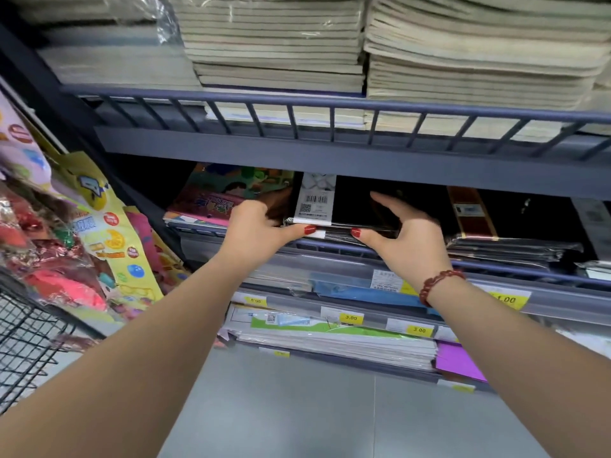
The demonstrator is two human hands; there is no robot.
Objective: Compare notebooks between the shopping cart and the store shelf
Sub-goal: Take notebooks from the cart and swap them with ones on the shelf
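Observation:
A black notebook [350, 206] with a white barcode band lies on top of a stack on the middle shelf [330, 160]. My left hand [254, 229] grips its left front corner, thumb on the front edge. My right hand [403, 233], with a red bead bracelet on the wrist, holds its right side, fingers on top and thumb under the front edge. A colourful picture notebook [218, 196] lies just to the left of it. More black notebooks [509, 223] are stacked to the right. The wire shopping cart [26, 342] shows at the lower left.
Thick stacks of pale notebooks [463, 61] fill the upper shelf behind a blue rail. Lower shelves hold paper pads and yellow price tags [350, 318]. Colourful packaged goods [82, 246] hang at the left. Grey floor tiles [297, 408] lie below.

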